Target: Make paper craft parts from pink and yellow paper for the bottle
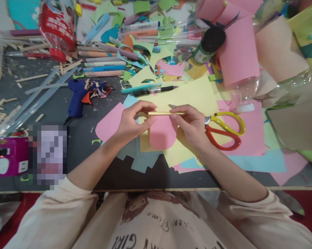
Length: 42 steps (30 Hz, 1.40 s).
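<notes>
Between both hands a narrow yellow paper strip (163, 113) is held level; whether it is folded or rolled I cannot tell. My left hand (135, 119) pinches its left end between thumb and fingers. Closer to its right end, the thumb and fingers of my right hand (189, 119) are closed on it. Just below the strip shows a pink paper piece with a rounded end (163, 133), over yellow paper sheets (194, 93). Scissors (228, 133) with one yellow and one red handle lie beside and partly beneath my right hand, their blades mostly hidden.
To the left lie a blue glue gun (76, 98), clear glue sticks (39, 103) and a purple box (9, 157). Several markers (104, 69) and paper scraps (156, 52) cover the back. A red-labelled bottle (57, 27), a black-capped jar (210, 43) and a pink-wrapped bottle (240, 52) stand around them.
</notes>
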Available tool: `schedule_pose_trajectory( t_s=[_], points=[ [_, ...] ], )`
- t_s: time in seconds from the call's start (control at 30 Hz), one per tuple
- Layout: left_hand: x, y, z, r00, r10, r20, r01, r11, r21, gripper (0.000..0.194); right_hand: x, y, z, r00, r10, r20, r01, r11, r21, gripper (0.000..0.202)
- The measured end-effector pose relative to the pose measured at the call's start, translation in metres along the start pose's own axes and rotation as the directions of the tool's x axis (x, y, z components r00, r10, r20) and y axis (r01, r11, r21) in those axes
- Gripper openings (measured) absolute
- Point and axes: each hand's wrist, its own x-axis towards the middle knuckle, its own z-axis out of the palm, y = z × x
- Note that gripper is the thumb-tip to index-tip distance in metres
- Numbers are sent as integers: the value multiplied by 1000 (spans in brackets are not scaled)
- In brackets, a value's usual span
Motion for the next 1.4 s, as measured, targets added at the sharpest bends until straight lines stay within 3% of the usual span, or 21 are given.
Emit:
schedule_pose_trajectory(
  t_s=[0.13, 0.33, 0.6, 0.77, 1.27, 1.4],
  points=[
    [-2, 2, 1, 999, -48, 22, 47, 998, 30, 16, 1, 1, -1, 1000, -14, -4, 14, 1000, -3, 10],
    [-2, 1, 1, 1000, -3, -18, 3, 999, 41, 14, 1, 1, -1, 1000, -5, -6, 5, 1000, -13, 9],
    [-2, -1, 0, 999, -44, -11, 45, 996, 72, 20, 0, 0, -1, 1000, -3, -7, 3, 1000, 5, 9],
    [-2, 1, 0, 1000, -22, 3, 22, 998, 58, 15, 1, 0, 0, 1000, 9, 3, -9, 1000, 30, 11],
    [-2, 6, -2, 996, -6, 88, -3, 995, 101, 18, -1, -3, 3, 999, 24, 34, -23, 1000, -11, 8],
    [-3, 8, -3, 988, -59, 140, 45, 994, 104, 21, -2, -4, 3, 999, 32, 40, -30, 999, -37, 9]
  ],
)
